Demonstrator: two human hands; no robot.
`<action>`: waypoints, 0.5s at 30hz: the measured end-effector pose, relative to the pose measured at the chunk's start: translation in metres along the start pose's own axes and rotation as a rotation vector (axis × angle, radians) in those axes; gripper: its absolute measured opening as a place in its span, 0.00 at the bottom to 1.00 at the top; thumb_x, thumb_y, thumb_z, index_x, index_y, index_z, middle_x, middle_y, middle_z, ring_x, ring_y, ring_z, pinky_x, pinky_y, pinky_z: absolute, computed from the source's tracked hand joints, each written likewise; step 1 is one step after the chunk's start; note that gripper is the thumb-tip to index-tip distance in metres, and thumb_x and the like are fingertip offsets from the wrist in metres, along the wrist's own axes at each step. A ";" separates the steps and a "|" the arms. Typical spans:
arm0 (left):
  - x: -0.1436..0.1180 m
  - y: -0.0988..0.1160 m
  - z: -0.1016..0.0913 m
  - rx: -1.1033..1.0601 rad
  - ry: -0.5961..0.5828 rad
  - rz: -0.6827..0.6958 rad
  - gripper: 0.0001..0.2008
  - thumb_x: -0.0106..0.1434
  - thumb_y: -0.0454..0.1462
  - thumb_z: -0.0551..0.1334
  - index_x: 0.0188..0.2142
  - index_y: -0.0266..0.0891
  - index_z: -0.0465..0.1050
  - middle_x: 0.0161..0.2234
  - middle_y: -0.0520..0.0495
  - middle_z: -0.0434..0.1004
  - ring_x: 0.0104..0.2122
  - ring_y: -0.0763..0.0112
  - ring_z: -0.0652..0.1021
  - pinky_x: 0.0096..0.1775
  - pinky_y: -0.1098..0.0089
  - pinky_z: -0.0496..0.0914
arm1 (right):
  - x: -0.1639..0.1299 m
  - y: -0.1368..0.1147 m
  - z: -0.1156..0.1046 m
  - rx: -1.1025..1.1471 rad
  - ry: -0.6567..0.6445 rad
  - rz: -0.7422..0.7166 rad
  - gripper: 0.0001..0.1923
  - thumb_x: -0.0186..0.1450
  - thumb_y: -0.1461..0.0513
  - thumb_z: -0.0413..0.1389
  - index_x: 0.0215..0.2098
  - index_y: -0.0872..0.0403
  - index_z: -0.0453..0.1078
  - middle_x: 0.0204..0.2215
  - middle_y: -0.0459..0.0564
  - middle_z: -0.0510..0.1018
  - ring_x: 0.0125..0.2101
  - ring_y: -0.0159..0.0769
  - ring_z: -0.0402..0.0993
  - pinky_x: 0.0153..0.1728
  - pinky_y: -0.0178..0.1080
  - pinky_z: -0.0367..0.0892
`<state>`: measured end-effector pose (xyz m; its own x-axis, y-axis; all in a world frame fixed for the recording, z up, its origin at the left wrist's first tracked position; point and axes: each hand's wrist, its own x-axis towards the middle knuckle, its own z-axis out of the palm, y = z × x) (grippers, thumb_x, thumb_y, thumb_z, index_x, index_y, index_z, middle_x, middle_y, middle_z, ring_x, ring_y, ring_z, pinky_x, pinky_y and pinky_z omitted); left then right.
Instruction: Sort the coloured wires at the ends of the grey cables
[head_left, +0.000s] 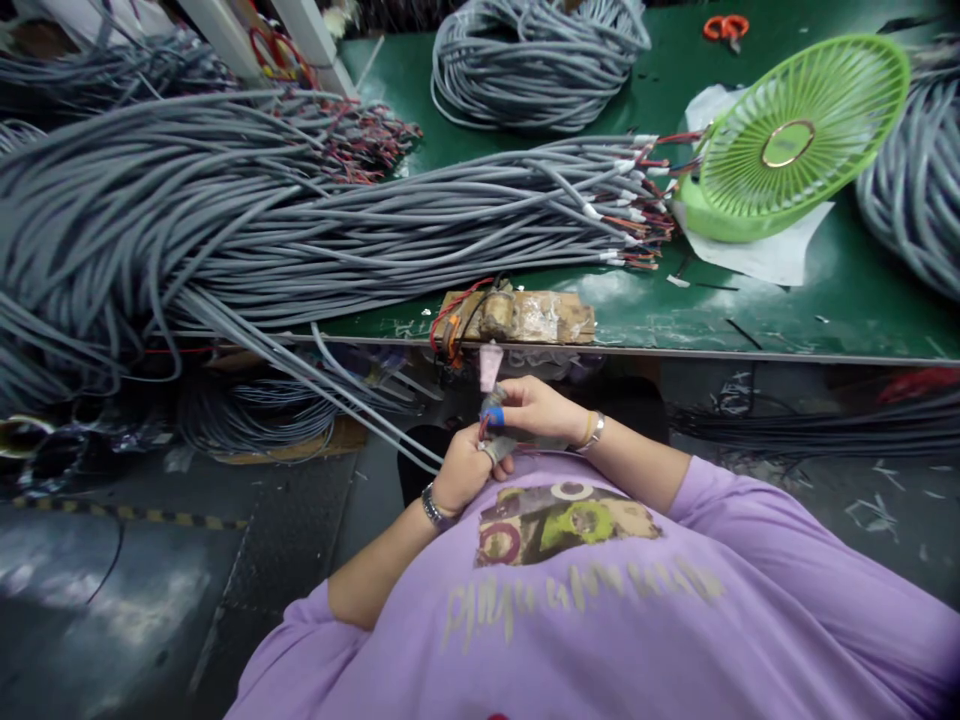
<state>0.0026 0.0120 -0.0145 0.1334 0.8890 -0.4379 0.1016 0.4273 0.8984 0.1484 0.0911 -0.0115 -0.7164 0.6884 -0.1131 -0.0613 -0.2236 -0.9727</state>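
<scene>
My left hand (463, 472) and my right hand (534, 408) meet close to my chest, below the table's front edge. Between them they pinch the stripped end of a grey cable (390, 432), whose thin red wires show at my left fingers. A blue finger cover sits on one right fingertip and grey tape wraps a left finger. The cable runs up and left to a big bundle of grey cables (315, 215) lying across the green table (825, 300). The bundle's stripped ends point right.
A worn wooden block with a metal fixture (517, 317) sits at the table edge above my hands. A green fan (795, 135) lies on white paper at right. More cable coils (532, 60) lie behind. Orange scissors (724, 27) rest at the back.
</scene>
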 end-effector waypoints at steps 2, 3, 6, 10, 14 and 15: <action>0.001 -0.002 -0.001 -0.068 0.063 0.005 0.14 0.56 0.42 0.65 0.20 0.36 0.69 0.16 0.49 0.73 0.14 0.77 0.70 0.17 0.77 0.58 | -0.005 0.001 -0.002 -0.016 0.085 -0.085 0.14 0.57 0.53 0.62 0.30 0.58 0.72 0.27 0.48 0.77 0.28 0.32 0.71 0.33 0.36 0.68; 0.001 -0.003 -0.001 -0.107 0.097 0.011 0.15 0.56 0.43 0.65 0.20 0.36 0.69 0.16 0.49 0.73 0.14 0.78 0.70 0.17 0.77 0.57 | -0.007 0.003 -0.004 -0.042 0.141 -0.126 0.15 0.58 0.53 0.62 0.30 0.57 0.72 0.28 0.48 0.77 0.29 0.32 0.70 0.34 0.36 0.67; 0.002 -0.005 -0.002 -0.225 0.198 0.048 0.15 0.56 0.44 0.65 0.21 0.36 0.69 0.17 0.50 0.73 0.14 0.78 0.71 0.16 0.78 0.57 | -0.016 0.012 -0.013 -0.108 0.336 -0.179 0.15 0.58 0.51 0.62 0.30 0.56 0.73 0.28 0.48 0.75 0.29 0.32 0.68 0.34 0.36 0.66; 0.004 -0.007 -0.001 -0.337 0.282 0.103 0.13 0.55 0.44 0.66 0.25 0.36 0.70 0.19 0.51 0.74 0.15 0.79 0.71 0.17 0.78 0.57 | -0.024 0.027 -0.016 0.000 0.386 -0.019 0.19 0.57 0.48 0.62 0.33 0.56 0.72 0.25 0.45 0.72 0.23 0.28 0.63 0.25 0.33 0.62; 0.007 -0.009 0.002 -0.371 0.305 0.137 0.13 0.55 0.44 0.66 0.27 0.36 0.71 0.19 0.52 0.75 0.16 0.78 0.71 0.17 0.78 0.59 | -0.024 0.030 -0.003 0.076 0.238 -0.046 0.21 0.52 0.50 0.67 0.33 0.57 0.71 0.29 0.48 0.75 0.30 0.31 0.69 0.35 0.37 0.66; 0.007 -0.009 0.002 -0.373 0.308 0.142 0.13 0.55 0.44 0.66 0.27 0.36 0.70 0.19 0.52 0.75 0.16 0.78 0.71 0.17 0.78 0.59 | -0.022 0.029 0.000 0.082 0.232 -0.069 0.21 0.51 0.50 0.67 0.32 0.57 0.71 0.29 0.48 0.76 0.31 0.32 0.70 0.37 0.38 0.66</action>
<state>0.0050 0.0143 -0.0260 -0.1822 0.9260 -0.3306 -0.2636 0.2779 0.9237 0.1627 0.0690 -0.0374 -0.5309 0.8416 -0.0995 -0.1675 -0.2193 -0.9612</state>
